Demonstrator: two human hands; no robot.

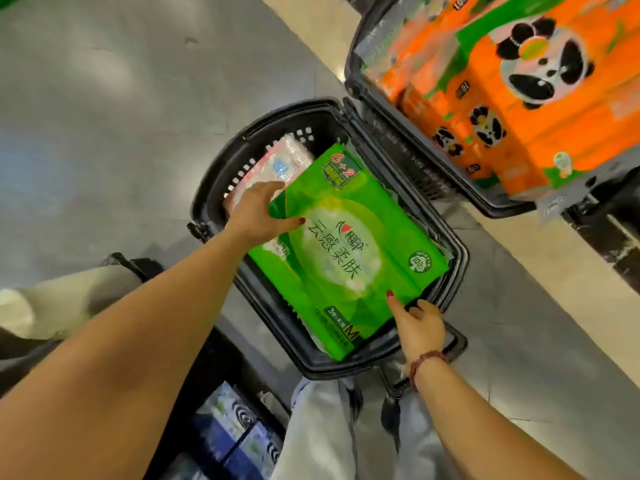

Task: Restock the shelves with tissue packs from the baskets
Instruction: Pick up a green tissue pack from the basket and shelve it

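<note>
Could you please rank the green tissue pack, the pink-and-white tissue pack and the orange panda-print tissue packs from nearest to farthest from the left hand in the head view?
1. The green tissue pack: gripped at its far corner by the left hand.
2. The pink-and-white tissue pack: just beyond the fingers, in the same black basket.
3. The orange panda-print tissue packs: in the second basket, upper right.

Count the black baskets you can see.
2: centre basket, holding the green pack; top-right basket, holding orange panda packs. A dark bin bottom left may be another.

both hands (254, 211) on green tissue pack (346, 251) in basket (214, 188)
</note>
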